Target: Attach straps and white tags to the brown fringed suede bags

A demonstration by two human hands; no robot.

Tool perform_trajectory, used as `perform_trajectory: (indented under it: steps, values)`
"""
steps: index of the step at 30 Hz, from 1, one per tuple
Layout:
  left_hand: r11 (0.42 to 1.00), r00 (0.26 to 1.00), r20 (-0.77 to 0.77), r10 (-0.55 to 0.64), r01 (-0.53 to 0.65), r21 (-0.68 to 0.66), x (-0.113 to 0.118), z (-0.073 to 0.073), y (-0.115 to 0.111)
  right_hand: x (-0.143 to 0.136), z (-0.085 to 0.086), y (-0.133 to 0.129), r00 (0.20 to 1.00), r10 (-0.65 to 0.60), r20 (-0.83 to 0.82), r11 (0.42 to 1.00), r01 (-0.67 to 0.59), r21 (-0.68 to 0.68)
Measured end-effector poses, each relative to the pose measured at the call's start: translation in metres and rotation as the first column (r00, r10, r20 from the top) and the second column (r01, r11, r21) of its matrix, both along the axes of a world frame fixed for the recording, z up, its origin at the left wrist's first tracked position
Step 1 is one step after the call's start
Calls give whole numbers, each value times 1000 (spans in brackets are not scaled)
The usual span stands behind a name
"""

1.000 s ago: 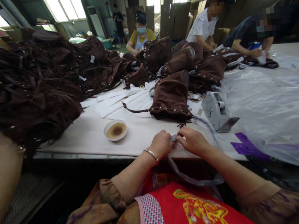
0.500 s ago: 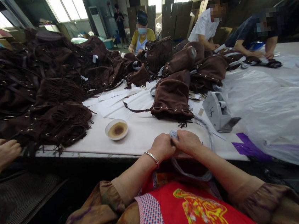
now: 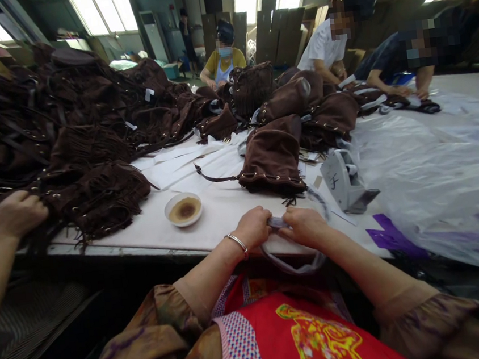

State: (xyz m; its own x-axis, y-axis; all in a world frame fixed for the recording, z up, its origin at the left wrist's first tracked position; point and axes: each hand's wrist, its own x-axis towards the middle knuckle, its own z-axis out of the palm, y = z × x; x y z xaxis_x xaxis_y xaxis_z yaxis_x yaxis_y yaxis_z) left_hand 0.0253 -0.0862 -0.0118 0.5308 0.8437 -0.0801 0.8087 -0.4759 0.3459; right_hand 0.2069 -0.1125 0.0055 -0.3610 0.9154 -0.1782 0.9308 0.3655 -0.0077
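Both my hands grip a greyish, see-through plastic-wrapped strap (image 3: 276, 222) at the table's front edge. My left hand (image 3: 255, 227), with a silver bangle at its wrist, is closed on one end of the taut piece. My right hand (image 3: 304, 225) is closed around it a short way to the right. The rest hangs in a loop below my hands and runs up toward a brown bag (image 3: 272, 156). That bag lies on the table just beyond my hands, its eyelets and drawcord facing me. Whether the strap is joined to it I cannot tell.
A shallow bowl (image 3: 183, 209) of brown liquid stands left of my hands. To the right are a tape dispenser (image 3: 346, 182) and plastic sheeting (image 3: 440, 181). Brown fringed bags (image 3: 91, 155) pile up at left, where another person's hand (image 3: 12, 220) grips one. Co-workers stand across the table.
My hands have moved slightly apart, showing more of the strap between them. The other person's hand at left has moved right and up onto the fringed bag.
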Motion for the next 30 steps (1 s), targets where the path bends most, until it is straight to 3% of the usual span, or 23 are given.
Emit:
perform_trajectory:
  steps: [3,6,12,17,21,24,28,30]
  values:
    - [978,979,-64,195,-199,-61,-1,1,-6,-15,-6,-5,986,-166,-6,984,166,61]
    - [971,981,-34,189,-192,-140,2,3,-12,-28,-11,-12,966,-256,-41,965,257,50]
    - [984,985,37,167,-164,-76,1,2,-7,-15,-13,-15,957,-78,-281,990,41,-134]
    - [998,995,77,-55,58,-32,2,0,2,6,-6,2,956,-69,-286,995,88,54]
    - [992,990,61,-130,130,1,0,1,5,5,4,9,969,95,-230,993,-108,-44]
    - [999,999,6,-33,33,26,-4,1,2,0,5,8,984,95,-154,993,-105,-61]
    - [981,977,-97,192,-194,-15,-7,2,-4,-13,-2,2,996,-75,-58,997,75,-2]
    - [970,969,-100,225,-232,-66,-4,3,-8,-21,-5,0,980,-186,-65,982,187,9]
